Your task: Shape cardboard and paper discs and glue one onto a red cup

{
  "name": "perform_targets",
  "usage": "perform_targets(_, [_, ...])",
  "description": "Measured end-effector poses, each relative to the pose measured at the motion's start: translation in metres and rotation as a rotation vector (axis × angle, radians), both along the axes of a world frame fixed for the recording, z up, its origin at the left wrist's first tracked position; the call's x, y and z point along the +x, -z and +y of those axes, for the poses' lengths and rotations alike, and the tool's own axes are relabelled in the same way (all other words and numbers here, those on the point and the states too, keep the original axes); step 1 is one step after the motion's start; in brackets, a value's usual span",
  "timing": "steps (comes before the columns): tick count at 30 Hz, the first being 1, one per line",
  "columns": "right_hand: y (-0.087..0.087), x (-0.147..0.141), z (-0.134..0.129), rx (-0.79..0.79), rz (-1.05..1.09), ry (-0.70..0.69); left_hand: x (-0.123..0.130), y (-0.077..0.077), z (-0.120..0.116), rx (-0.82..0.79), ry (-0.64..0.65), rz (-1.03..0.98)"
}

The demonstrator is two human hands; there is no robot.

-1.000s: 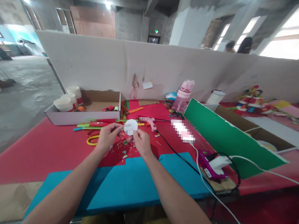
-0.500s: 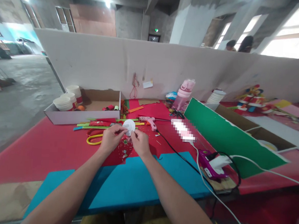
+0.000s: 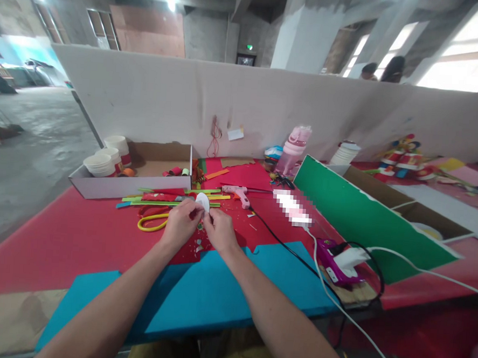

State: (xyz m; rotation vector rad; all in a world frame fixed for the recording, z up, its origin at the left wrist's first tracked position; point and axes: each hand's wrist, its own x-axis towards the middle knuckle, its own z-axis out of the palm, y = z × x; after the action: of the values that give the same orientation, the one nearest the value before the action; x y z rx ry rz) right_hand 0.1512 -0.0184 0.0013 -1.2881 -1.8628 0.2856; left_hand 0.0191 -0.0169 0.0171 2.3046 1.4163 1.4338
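Observation:
A small white disc (image 3: 202,201) is pinched by its lower edge between both hands, over the red table covering. My left hand (image 3: 182,221) is closed on its left side, and my right hand (image 3: 221,229) is closed on its right side, with the fingertips nearly touching. Yellow-handled scissors (image 3: 149,222) lie just left of my left hand. Behind the hands are green and yellow paper strips (image 3: 168,202). A pink glue gun (image 3: 240,194) rests on the table to the right, beyond my right hand. Small scraps (image 3: 199,244) are scattered below the disc.
An open box (image 3: 133,182) with paper cups stands at the back left. Blue sheets (image 3: 224,286) line the front edge. To the right are a purple power strip (image 3: 339,266) with cables, a green-sided box (image 3: 358,218) and a pink bottle (image 3: 294,150). People's heads (image 3: 392,69) show beyond the partition.
The white disc has turned and now shows as a narrower oval, slightly further left. Both hands have drawn closer together around its lower edge.

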Motion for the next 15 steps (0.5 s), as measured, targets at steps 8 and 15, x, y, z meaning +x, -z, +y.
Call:
perform_targets(8, [-0.002, 0.003, 0.0002, -0.036, 0.025, -0.058, 0.0056, -0.0026, -0.003, -0.009, -0.07, 0.074])
perform_targets(15, [-0.0019, -0.0002, 0.0011, -0.024, 0.113, -0.041, 0.0088, -0.0017, -0.0057, -0.02, -0.165, 0.044])
